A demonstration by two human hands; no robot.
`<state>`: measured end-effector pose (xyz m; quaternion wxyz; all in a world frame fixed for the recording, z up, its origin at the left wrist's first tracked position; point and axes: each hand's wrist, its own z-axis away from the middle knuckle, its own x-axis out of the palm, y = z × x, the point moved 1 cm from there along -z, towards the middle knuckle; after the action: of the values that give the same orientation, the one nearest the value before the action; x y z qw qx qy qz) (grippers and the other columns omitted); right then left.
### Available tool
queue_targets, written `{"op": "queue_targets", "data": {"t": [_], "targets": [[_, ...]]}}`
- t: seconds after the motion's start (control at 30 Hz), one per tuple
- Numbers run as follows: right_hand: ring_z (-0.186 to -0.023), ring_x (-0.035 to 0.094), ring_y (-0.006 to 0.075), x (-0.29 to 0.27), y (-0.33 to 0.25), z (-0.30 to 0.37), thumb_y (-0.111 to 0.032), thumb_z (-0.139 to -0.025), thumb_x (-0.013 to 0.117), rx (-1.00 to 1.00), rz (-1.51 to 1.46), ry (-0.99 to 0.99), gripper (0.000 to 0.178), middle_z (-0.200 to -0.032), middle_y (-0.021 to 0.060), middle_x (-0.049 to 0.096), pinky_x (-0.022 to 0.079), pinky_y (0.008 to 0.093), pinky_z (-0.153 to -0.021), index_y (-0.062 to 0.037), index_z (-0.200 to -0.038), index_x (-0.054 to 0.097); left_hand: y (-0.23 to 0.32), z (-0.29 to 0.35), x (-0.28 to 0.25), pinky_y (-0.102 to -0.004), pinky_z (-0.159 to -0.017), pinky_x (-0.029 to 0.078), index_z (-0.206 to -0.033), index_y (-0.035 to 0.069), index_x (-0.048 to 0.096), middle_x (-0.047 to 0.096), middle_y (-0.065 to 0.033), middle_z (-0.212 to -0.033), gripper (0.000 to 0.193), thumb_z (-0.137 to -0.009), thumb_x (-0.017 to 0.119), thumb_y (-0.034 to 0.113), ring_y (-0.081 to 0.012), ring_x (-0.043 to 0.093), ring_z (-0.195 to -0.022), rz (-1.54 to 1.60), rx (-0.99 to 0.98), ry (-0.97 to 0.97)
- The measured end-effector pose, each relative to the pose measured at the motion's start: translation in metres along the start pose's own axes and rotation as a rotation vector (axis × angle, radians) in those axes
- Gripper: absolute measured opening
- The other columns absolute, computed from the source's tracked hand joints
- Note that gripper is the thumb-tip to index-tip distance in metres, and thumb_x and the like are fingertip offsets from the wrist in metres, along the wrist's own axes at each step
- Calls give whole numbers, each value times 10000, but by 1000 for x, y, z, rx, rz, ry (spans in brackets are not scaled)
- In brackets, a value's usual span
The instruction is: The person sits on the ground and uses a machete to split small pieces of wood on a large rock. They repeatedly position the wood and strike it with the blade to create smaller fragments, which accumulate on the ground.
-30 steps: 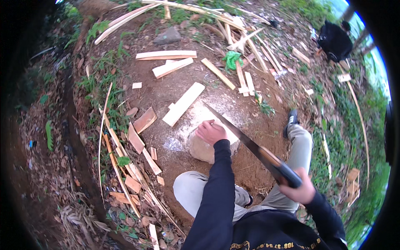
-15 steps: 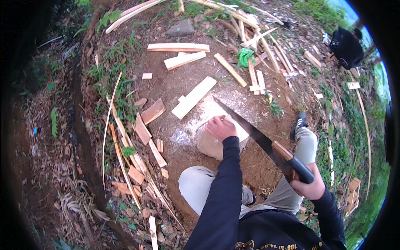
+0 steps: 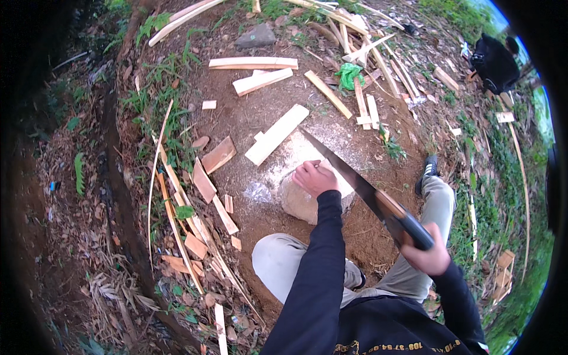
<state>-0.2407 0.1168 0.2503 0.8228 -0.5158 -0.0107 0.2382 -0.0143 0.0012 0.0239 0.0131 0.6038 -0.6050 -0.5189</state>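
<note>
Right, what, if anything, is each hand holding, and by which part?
The right hand holds a saw by its dark handle. The left hand is at the rounded block, but whether it grips anything cannot be told.

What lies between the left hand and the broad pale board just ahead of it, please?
In the head view, scattered pale sawdust lies between the left hand and the broad pale board.
</note>
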Motion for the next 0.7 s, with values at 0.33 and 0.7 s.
{"op": "queue_targets", "data": {"t": [0.33, 0.7], "targets": [[-525, 438, 60, 15, 12, -21, -48, -696, 674, -107, -12, -19, 251, -565, -7, 453, 372, 267, -517, -66, -594, 445, -1, 1, 1, -469, -943, 345, -811, 86, 539, 490, -129, -886, 86, -745, 533, 31, -340, 474, -933, -54, 8, 9], [-490, 441, 106, 38, 14, -86, -90, -699, 703, -225, 79, 9, 266, -531, 27, 434, 383, 297, -501, -49, -598, 460, 5, 1, 3, -482, -928, 339, -789, 82, 530, 494, -123, -889, 51, -752, 521, 49, -347, 462, -925, -5, -33, -21]]}}
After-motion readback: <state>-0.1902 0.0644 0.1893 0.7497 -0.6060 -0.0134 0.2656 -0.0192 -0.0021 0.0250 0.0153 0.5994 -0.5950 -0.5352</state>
